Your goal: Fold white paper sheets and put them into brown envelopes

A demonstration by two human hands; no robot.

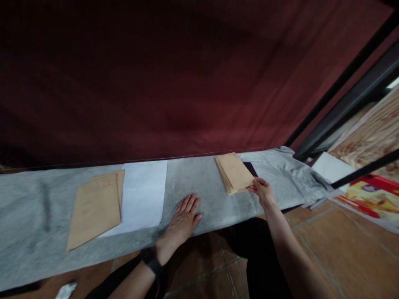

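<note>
The person's right hand pinches the near corner of a brown paper stack beside a dark flat object — the left hand lies palm-down on grey cloth. Farther left, brown envelopes overlap white paper.

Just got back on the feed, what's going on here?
The person's right hand pinches the near right corner of a stack of brown envelopes; how many it grips is unclear. The left hand lies flat on the grey cloth, holding nothing. Off to its left, other brown envelopes overlap some white paper.
</note>
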